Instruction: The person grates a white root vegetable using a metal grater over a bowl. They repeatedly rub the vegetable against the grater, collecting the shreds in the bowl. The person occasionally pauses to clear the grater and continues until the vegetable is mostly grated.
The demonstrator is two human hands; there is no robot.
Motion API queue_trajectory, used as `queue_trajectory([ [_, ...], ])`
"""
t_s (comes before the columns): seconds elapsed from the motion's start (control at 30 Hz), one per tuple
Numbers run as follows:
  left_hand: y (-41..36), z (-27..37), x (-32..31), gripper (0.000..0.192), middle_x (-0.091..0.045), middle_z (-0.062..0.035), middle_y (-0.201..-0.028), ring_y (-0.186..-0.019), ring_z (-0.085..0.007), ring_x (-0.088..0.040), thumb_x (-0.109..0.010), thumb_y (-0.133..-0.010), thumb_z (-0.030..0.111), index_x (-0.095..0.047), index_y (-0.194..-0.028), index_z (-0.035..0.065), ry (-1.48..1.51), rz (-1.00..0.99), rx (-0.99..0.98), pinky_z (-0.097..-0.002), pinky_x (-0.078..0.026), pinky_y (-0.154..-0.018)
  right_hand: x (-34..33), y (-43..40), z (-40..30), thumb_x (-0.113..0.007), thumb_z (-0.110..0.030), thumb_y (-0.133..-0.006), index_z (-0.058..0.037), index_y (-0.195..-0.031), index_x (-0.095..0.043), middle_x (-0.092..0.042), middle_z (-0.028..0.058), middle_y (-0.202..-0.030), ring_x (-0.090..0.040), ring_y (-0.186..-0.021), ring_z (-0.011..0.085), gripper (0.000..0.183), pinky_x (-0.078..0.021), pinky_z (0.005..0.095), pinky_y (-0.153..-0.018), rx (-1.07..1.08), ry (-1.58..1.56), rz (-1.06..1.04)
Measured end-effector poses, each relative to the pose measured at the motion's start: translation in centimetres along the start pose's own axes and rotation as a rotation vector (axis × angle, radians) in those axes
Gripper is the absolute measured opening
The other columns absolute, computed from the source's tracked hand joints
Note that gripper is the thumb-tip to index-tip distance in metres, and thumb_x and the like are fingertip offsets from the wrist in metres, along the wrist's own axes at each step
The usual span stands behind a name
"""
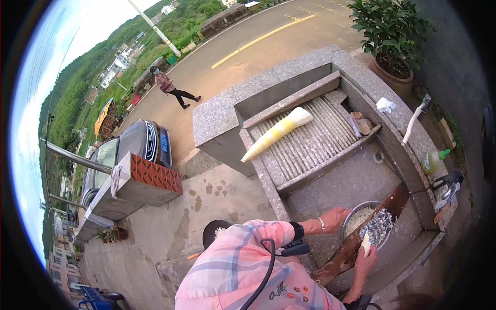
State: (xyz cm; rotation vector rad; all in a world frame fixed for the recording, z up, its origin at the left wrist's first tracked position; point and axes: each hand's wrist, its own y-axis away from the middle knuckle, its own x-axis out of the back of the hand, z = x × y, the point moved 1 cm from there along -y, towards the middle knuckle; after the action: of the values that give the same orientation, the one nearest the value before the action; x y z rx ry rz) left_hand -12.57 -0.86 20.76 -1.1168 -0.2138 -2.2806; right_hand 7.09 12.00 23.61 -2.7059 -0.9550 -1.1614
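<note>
My left hand [334,220], with a silver bangle at its wrist, has its fingers curled at the rim of a round metal bowl [346,212]. Pale shreds [358,220] lie in this bowl. A long brown wooden board [339,259] with a metal grating plate [378,231] set in it lies across the bowl; white shreds cling to the plate. My right hand [366,260] grips a pale piece of peeled shoot [365,245] against the plate's lower edge. On the ribbed stone washboard [317,143] rests a large, peeled, yellow-white bamboo shoot [277,133].
Stone sink walls [407,186] surround the bowl. A brush [360,124], a white hose [411,126], a green-capped bottle [432,161] and tools [445,192] lie along the right. A potted plant [393,71] stands beyond. A person [168,85] walks on the road; a car [128,149] is parked left.
</note>
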Motion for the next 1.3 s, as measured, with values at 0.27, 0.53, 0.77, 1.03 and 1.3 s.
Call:
queue_trajectory([
  [0.27,-2.1,-0.9,0.1,0.054,-0.043,-0.0204,-0.130,-0.118,-0.0395,-0.040,-0.061,-0.074,0.013,-0.045,-0.126,0.0084,0.149,-0.852,0.275,-0.0447,-0.039,-0.095,0.7,-1.8,2.5,-0.063,-0.017,-0.072,0.0030,-0.084,-0.054,-0.054,0.0083,-0.067,-0.049,-0.058,0.0186,0.025,-0.0398,0.0360,-0.056,0.057,-0.020,-0.114],
  [0.53,1.9,-4.7,3.6,0.025,-0.054,-0.0164,-0.108,-0.102,-0.0350,-0.053,-0.060,-0.077,0.012,-0.058,-0.102,0.0067,0.150,-0.190,0.382,-0.0410,-0.045,-0.084,-0.6,-3.3,4.3,-0.061,-0.013,-0.078,-0.0005,-0.086,-0.052,-0.049,-0.0005,-0.071,-0.042,-0.060,0.0067,0.017,-0.0360,0.0253,-0.053,-0.201,-0.535,-0.064],
  [0.77,1.7,-14.3,16.2,0.062,-0.039,-0.0225,-0.129,-0.119,-0.0403,-0.037,-0.066,-0.066,0.009,-0.045,-0.124,0.0065,-0.455,0.386,0.266,-0.0472,-0.031,-0.100,0.2,-2.5,2.0,-0.059,-0.018,-0.085,-0.0041,-0.083,-0.052,-0.053,-0.0001,-0.074,-0.045,-0.059,0.0072,0.016,-0.0368,0.0240,-0.053,-0.287,-0.607,-0.054],
  [1.03,-2.0,-24.9,22.1,0.068,-0.050,-0.0192,-0.111,-0.106,-0.0351,-0.049,-0.073,-0.067,0.023,-0.038,-0.122,0.0052,-0.527,0.123,0.745,-0.0487,-0.042,-0.085,-2.4,-1.0,-2.7,-0.056,-0.020,-0.088,-0.0058,-0.079,-0.053,-0.054,-0.0001,-0.069,-0.047,-0.058,0.0067,0.017,-0.0390,0.0239,-0.053,-0.389,-0.767,0.063],
  [1.3,-3.8,-25.2,23.2,0.045,-0.064,-0.0239,-0.090,-0.083,-0.0375,-0.063,-0.069,-0.062,0.029,-0.061,-0.093,-0.0032,-0.185,-0.023,0.849,-0.0401,-0.051,-0.073,-3.7,-2.4,-4.0,-0.055,-0.023,-0.089,-0.0015,-0.097,-0.056,-0.058,0.0038,-0.087,-0.055,-0.075,0.0118,0.023,-0.0446,0.0265,-0.063,-0.334,-0.834,-0.070],
])
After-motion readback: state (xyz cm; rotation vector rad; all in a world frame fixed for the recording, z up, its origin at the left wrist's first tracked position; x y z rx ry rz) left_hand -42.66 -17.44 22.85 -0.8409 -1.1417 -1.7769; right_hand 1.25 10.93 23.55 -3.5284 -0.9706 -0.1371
